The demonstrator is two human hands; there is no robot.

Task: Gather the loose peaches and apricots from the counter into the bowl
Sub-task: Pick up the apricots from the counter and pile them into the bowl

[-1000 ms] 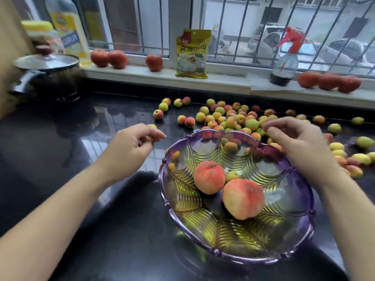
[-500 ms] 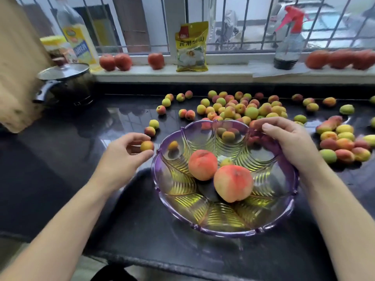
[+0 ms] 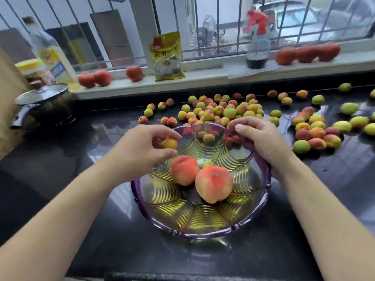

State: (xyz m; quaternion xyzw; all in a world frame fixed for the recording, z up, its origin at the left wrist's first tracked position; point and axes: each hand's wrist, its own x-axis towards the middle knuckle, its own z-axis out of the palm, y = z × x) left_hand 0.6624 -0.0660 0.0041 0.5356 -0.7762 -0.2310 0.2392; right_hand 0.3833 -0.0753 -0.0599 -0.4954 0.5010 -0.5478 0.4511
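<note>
A purple glass bowl (image 3: 203,232) stands on the black counter in front of me. Two large peaches (image 3: 213,183) and a small yellow apricot (image 3: 207,164) lie inside it. My left hand (image 3: 142,147) hovers over the bowl's left rim and pinches a small orange apricot (image 3: 169,143) between thumb and fingers. My right hand (image 3: 261,138) is curled at the bowl's far right rim, apparently around a reddish fruit (image 3: 231,124) that is mostly hidden. Several loose apricots (image 3: 223,110) are heaped just behind the bowl, and more apricots (image 3: 316,132) lie to the right.
A lidded steel pot (image 3: 43,104) sits at the left back. On the windowsill stand an oil bottle (image 3: 52,57), a yellow packet (image 3: 167,55), a spray bottle (image 3: 257,43) and red tomatoes (image 3: 306,53). The counter's front edge (image 3: 182,275) runs just below the bowl.
My left hand picked an apricot off the counter and carried it right, over the bowl's rim. My right hand stayed at the far right rim. The camera view shifted.
</note>
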